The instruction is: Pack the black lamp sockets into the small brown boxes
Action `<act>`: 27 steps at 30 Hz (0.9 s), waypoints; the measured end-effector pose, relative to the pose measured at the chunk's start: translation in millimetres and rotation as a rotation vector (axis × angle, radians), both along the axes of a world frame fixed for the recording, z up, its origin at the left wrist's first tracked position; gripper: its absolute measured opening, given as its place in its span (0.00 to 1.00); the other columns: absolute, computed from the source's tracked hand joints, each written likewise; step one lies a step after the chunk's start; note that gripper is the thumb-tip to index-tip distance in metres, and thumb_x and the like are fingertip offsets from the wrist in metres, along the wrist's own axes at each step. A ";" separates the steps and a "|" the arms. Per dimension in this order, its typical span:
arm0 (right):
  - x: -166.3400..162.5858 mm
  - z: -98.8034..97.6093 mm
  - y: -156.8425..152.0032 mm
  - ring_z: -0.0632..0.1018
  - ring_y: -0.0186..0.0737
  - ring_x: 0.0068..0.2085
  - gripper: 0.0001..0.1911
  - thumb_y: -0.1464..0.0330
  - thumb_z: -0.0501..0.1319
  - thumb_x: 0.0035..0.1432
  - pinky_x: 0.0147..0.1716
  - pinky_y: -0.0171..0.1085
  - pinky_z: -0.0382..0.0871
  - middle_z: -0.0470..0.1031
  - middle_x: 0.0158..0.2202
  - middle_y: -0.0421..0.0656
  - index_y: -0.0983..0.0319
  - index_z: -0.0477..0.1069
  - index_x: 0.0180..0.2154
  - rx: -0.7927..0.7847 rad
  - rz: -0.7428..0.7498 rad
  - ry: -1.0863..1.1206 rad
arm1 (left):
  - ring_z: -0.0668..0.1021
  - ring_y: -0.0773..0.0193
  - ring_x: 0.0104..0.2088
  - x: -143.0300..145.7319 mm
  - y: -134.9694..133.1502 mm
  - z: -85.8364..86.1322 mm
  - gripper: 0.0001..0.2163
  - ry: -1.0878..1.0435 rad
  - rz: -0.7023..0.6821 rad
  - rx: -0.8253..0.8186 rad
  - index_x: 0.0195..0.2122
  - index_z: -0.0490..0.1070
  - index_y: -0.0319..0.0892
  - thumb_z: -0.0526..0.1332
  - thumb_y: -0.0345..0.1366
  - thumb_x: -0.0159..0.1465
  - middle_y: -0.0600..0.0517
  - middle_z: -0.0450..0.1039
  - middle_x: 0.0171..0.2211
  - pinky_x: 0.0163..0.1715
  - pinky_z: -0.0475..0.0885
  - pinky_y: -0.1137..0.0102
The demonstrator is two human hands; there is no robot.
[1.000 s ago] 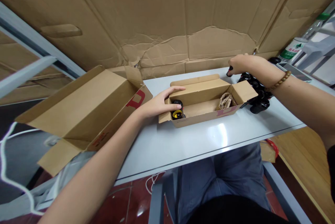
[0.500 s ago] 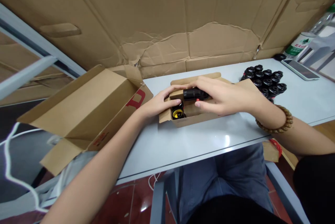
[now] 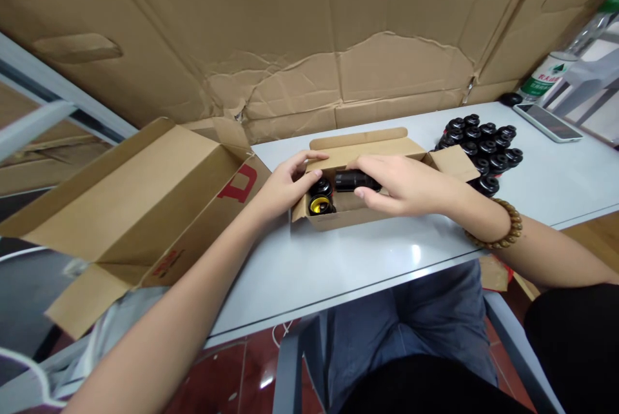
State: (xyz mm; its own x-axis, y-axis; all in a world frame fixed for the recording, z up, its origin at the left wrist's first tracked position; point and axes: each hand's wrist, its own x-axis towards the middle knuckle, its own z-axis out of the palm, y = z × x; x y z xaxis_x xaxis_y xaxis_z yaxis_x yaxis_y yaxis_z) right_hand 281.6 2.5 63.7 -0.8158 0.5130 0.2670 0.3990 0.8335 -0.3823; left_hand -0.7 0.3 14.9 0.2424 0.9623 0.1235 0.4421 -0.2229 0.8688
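A small open cardboard box sits on the table between my hands. My left hand grips its left end, fingers over the back corner and thumb at the inner edge. Just below that thumb, a black cylindrical part with a yellow ring stands inside the box, with another black part behind it. My right hand is closed on a black cylinder lying on its side in the box opening; its right end is hidden under my fingers.
Several black parts stand grouped at the right of the white table. Behind them are a phone and a water bottle. A larger open cardboard box rests at the left, and cardboard walls the back.
The right hand has lowered the black cylinder slightly and brought it level. My left hand has eased back from the black part, uncovering more of it. The view has shifted a little.
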 end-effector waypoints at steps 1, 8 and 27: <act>0.2 -0.5 -0.2 0.75 0.46 0.37 0.13 0.60 0.54 0.75 0.36 0.42 0.64 0.80 0.40 0.49 0.61 0.71 0.48 0.007 0.007 0.008 | 0.85 0.47 0.47 0.2 0.0 -0.3 0.24 0.008 0.014 0.010 0.62 0.79 0.46 0.67 0.55 0.72 0.47 0.84 0.47 0.52 0.82 0.55; 0.0 -2.3 0.7 0.80 0.50 0.43 0.15 0.60 0.56 0.75 0.42 0.46 0.73 0.83 0.48 0.53 0.62 0.73 0.54 0.011 -0.013 0.025 | 0.84 0.48 0.46 1.6 0.7 -2.1 0.23 0.000 0.027 0.003 0.61 0.78 0.46 0.66 0.52 0.71 0.48 0.83 0.45 0.49 0.81 0.57; 1.5 -6.2 4.5 0.83 0.56 0.58 0.25 0.67 0.56 0.73 0.57 0.53 0.78 0.82 0.61 0.56 0.62 0.68 0.67 0.011 0.093 0.129 | 0.84 0.46 0.51 0.6 -0.8 -2.1 0.21 -0.015 0.031 -0.012 0.60 0.79 0.48 0.67 0.51 0.71 0.48 0.84 0.49 0.55 0.81 0.55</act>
